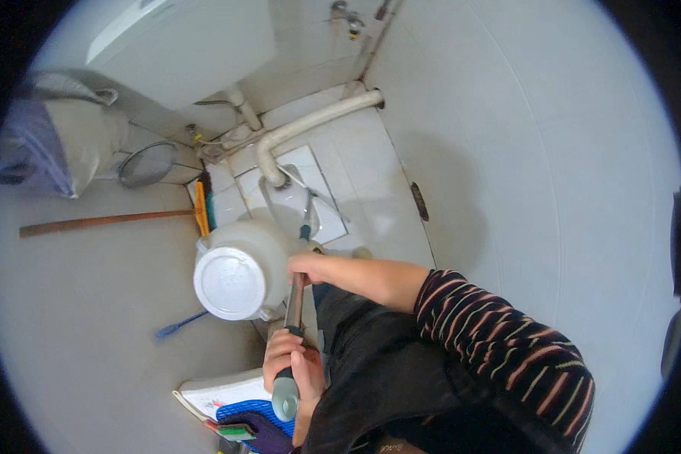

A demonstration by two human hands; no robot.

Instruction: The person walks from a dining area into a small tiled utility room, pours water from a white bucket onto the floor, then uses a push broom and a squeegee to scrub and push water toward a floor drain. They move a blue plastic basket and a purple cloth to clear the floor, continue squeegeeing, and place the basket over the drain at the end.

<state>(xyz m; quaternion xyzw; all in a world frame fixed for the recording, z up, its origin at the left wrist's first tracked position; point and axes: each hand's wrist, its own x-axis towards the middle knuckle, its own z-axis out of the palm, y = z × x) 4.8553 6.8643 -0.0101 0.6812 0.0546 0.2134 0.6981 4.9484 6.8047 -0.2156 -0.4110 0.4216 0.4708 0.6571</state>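
Observation:
Both hands grip one long metal pole (295, 303) with dark green and grey grip parts. My left hand (295, 363) is closed around the dark grip near the pole's rounded grey end, low in the picture. Farther along, my right hand (307, 268) holds the pole's metal shaft, with my striped sleeve behind it. The pole reaches over a white squat toilet basin (286, 207) set in the tiled floor; what its far end carries is not clear. A bent white drain pipe (318, 118) runs into the basin. Left of my right hand stands a large white lidded plastic barrel (230, 282).
An orange and green brush head (201, 209) with a wooden handle leans at the left, near a hanging sieve (147, 164) and bags (62, 142). A blue-handled tool (181, 326) is beside the barrel. A blue mat (249, 406) and a scrub brush (236, 432) lie below. Tiled walls stand close by.

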